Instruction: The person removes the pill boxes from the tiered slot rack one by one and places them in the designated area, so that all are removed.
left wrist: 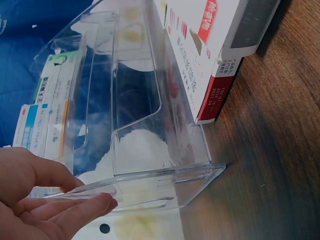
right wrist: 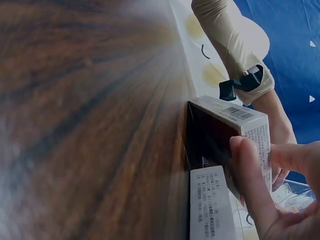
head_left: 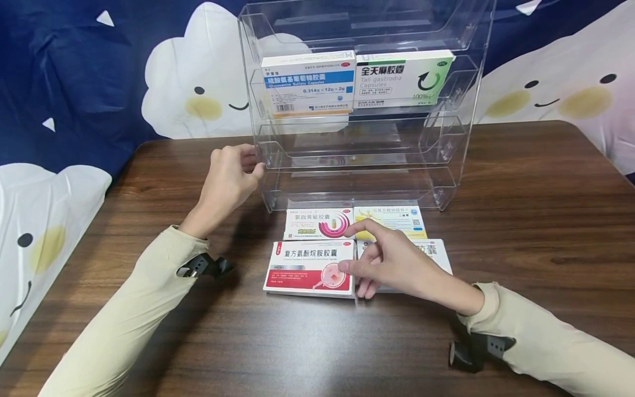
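My left hand (head_left: 230, 179) is at the left side of a clear acrylic rack (head_left: 354, 160), gripping the edge of its side panel between thumb and fingers. In the left wrist view, the left hand's fingers (left wrist: 75, 212) lie on both faces of that panel. My right hand (head_left: 392, 259) pinches the right end of a red and white capsule box (head_left: 307, 270). In the right wrist view this box (right wrist: 227, 107) is tilted, its dark underside showing beside my thumb. A white box (head_left: 436, 253) lies partly hidden under the right hand.
Behind these lie a pink-ringed capsule box (head_left: 307, 223) and a yellow and white box (head_left: 397, 218), just before the rack. On a higher tier stand a blue and white box (head_left: 310, 85) and a green and white box (head_left: 404, 80). All stands on a brown wooden table (head_left: 198, 342).
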The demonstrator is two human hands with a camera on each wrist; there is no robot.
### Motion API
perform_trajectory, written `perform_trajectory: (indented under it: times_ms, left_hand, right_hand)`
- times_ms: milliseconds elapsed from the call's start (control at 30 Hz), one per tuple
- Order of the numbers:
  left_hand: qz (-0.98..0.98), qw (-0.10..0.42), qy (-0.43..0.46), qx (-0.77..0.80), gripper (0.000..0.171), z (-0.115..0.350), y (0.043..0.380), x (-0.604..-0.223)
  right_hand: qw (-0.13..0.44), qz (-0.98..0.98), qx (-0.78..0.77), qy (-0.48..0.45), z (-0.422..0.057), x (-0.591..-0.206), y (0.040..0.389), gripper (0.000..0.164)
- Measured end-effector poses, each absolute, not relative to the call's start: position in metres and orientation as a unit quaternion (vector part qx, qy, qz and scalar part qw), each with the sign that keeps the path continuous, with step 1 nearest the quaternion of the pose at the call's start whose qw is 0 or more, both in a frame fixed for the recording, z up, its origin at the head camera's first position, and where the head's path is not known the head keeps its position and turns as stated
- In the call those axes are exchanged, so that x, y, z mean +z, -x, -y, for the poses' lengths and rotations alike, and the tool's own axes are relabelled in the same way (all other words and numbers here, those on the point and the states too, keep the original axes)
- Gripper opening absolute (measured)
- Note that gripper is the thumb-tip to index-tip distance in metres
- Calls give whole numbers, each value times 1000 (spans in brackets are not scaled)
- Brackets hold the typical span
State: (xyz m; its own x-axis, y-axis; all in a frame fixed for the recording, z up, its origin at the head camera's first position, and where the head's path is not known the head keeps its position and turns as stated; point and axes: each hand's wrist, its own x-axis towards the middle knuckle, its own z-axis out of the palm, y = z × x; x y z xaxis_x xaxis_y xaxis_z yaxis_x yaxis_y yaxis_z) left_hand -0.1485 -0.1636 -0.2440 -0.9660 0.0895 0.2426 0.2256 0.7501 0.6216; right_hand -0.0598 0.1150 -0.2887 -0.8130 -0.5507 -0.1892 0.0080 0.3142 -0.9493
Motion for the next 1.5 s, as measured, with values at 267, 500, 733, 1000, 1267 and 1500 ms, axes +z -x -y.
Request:
perform_trajectory:
  times_ms: [267, 500, 733, 1000, 1267, 1500]
  left_hand:
    - [930, 100, 90, -341, 27, 162, 149, -243]
    - [932, 101, 87, -338, 29, 164, 148, -243]
    - [930, 101, 88, -342, 28, 163, 148, -244]
    - [927, 103, 89, -349, 29, 163, 147, -244]
    - [931, 111, 90, -336, 30, 163, 148, -243]
    - [931, 100, 86, -339, 30, 164, 147, -244]
  right_hand:
    - [8, -874, -337, 350, -110, -286, 48, 31]
    - [-51, -843, -120, 522, -93, -286, 26, 42]
    - [-26, -853, -70, 517, -92, -287, 20, 43]
    - [-24, -855, -78, 513, -93, -286, 23, 44]
    - [-27, -852, -77, 517, -95, -287, 27, 44]
    - [-22, -854, -82, 513, -95, -288, 30, 45]
